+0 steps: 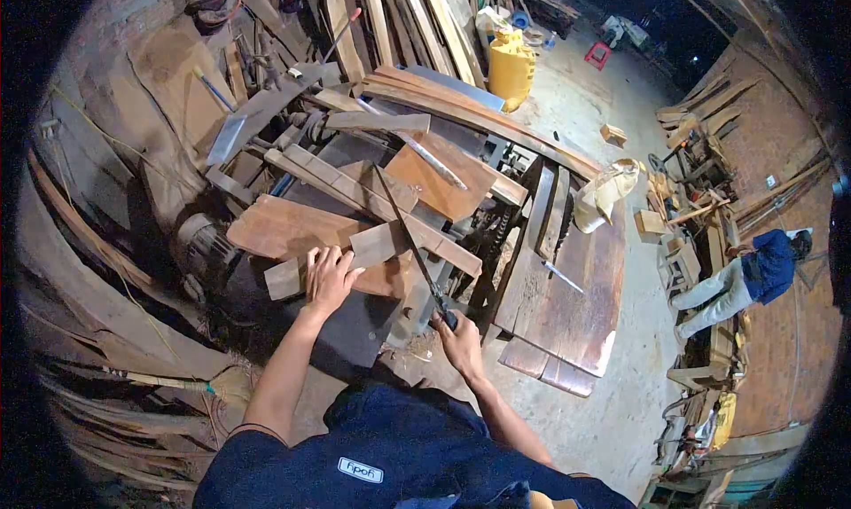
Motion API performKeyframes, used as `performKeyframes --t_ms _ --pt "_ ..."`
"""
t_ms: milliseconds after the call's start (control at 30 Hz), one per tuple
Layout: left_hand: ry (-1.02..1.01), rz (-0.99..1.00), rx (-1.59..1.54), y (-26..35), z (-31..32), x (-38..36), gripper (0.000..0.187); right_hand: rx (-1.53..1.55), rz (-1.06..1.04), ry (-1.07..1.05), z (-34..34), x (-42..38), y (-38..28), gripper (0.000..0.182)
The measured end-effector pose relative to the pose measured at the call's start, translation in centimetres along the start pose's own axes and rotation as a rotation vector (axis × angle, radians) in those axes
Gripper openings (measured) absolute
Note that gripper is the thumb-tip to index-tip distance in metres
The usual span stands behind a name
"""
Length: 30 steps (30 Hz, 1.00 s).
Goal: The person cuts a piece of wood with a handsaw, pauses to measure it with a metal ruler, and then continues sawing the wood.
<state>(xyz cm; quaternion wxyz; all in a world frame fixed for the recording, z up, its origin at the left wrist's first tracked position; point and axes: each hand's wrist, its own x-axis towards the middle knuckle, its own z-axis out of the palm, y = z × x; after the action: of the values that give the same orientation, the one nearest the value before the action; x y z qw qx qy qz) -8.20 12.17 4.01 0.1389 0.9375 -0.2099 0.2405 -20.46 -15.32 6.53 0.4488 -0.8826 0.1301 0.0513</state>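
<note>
My right hand (461, 342) is closed around the dark handle of a handsaw (409, 231). Its long thin blade points up and away, passing across the right end of a short wooden board (379, 243). Over the middle of that board lies my left hand (328, 277), fingers bent across it and pressing it onto the stack. Beneath is a wider reddish plank (284, 228), and a long narrow strip of wood (443, 246) runs diagonally just beyond the short board.
Offcuts and planks are piled on a machine bench. To the right stands a low table of dark boards (576, 296) with a pale sack (607, 194). A yellow sack (511, 70) is farther back. Another person (767, 270) bends by the right wall.
</note>
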Motion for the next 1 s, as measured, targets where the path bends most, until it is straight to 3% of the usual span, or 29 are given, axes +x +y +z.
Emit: performKeyframes --t_ms 67,100,333,467,533,633,800,867,900,1000 --pt "-0.005 0.013 -0.020 0.2 0.2 -0.2 0.036 -0.011 0.055 0.014 0.7 -0.4 0.8 0.050" --pt "-0.003 0.009 -0.022 0.2 0.3 -0.3 0.036 -0.013 -0.026 0.084 1.4 -0.7 1.5 0.050" --pt "-0.039 -0.014 -0.081 1.0 -0.9 -0.7 0.034 0.066 -0.088 0.113 1.9 -0.8 3.9 0.046" --pt "-0.134 0.085 -0.167 -0.8 -0.5 -0.4 0.032 0.028 -0.146 0.177 1.3 -0.6 3.6 0.037" --pt "-0.124 0.069 -0.233 -1.1 -0.8 -0.1 0.032 0.065 -0.037 0.121 0.7 -1.2 1.7 0.033" --pt "-0.135 0.027 -0.308 -1.2 -1.7 0.8 0.032 0.111 -0.153 0.194 1.7 -1.0 2.3 0.038" --pt "-0.125 0.099 -0.266 -2.1 -3.3 3.4 0.035 0.178 -0.056 0.136 1.8 -0.2 2.1 0.035" --pt "-0.238 0.199 -0.166 -3.2 -3.4 4.3 0.036 0.244 0.016 -0.003 1.5 0.5 2.3 0.036" --pt "-0.230 0.250 -0.145 -4.1 -3.0 4.3 0.036 0.116 0.015 -0.010 0.8 0.5 0.9 0.039" --pt "-0.246 0.271 -0.130 -5.2 -1.5 3.7 0.036 0.141 -0.013 -0.038 0.9 1.3 0.0 0.042"
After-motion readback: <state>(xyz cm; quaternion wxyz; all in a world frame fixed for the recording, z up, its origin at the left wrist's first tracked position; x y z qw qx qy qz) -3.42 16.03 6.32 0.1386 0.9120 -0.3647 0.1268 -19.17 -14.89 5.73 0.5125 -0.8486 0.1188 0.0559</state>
